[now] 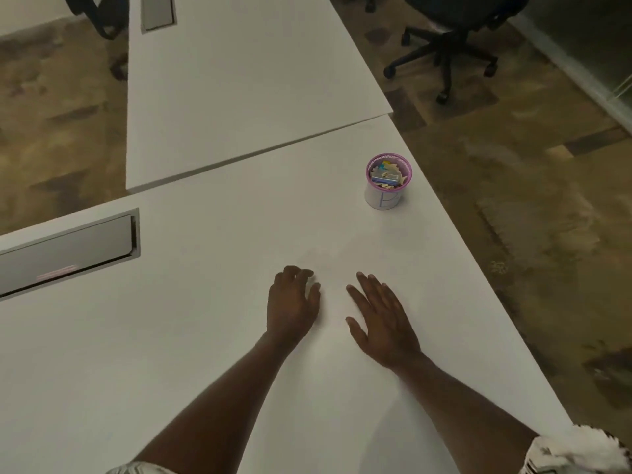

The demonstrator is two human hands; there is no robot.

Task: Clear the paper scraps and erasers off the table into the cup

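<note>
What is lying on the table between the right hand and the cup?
Nothing. In the head view, the stretch between the right hand and the cup is only bare white table.

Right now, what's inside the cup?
The cup holds a pale block-shaped eraser lying on top of paper scraps, some coloured. Whatever lies under that top layer is covered, and the cup wall hides how deep the pile goes.

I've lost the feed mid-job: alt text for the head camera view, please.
The left hand and right hand are open and empty over a white table. Beyond them, near the right edge, a purple-rimmed cup holds paper scraps and an eraser.
</note>
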